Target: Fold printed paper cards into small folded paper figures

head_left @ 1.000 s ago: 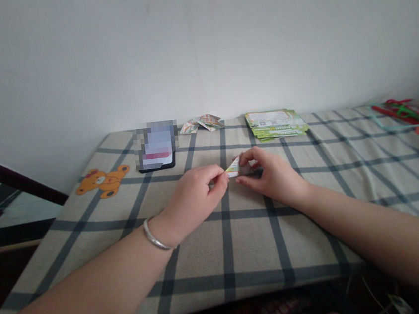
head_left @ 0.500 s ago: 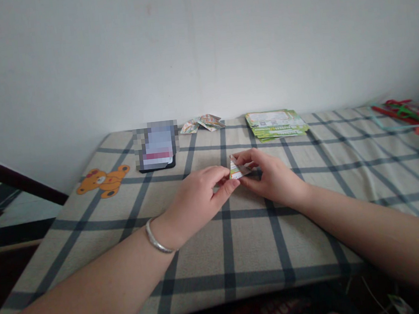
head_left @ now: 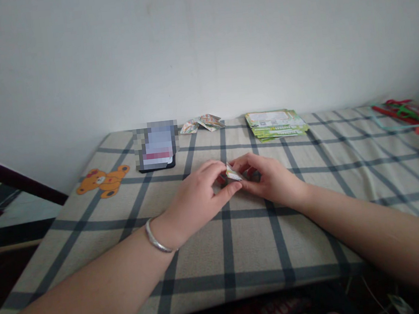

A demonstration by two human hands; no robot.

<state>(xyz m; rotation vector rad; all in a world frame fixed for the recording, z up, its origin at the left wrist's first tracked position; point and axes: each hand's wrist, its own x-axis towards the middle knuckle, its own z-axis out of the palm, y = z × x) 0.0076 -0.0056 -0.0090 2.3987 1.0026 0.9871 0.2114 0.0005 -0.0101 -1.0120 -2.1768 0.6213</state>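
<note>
Between my fingertips, just above the checked cloth, is a small folded paper (head_left: 233, 173) with white, yellow and green print. My left hand (head_left: 207, 189) grips its left side, the thumb below and the fingers above, a silver bangle on the wrist. On the right side, my right hand (head_left: 265, 173) holds the same paper with thumb and curled fingers. Parts of the paper are hidden behind the fingers. Beyond the hands lie several folded paper pieces (head_left: 210, 122) near the wall, and a stack of green printed sheets (head_left: 275, 123) to their right.
A phone (head_left: 157, 147) with a blurred screen lies at the back left. An orange bear figure (head_left: 103, 182) is on the cloth near the left edge. Red, green and teal ribbons (head_left: 415, 118) lie at the far right. A white wall (head_left: 198, 48) borders the table's back.
The folded paper has turned from an upright triangle to a flatter, tilted position. My left fingers have opened from a tight pinch and moved slightly right, over its left side.
</note>
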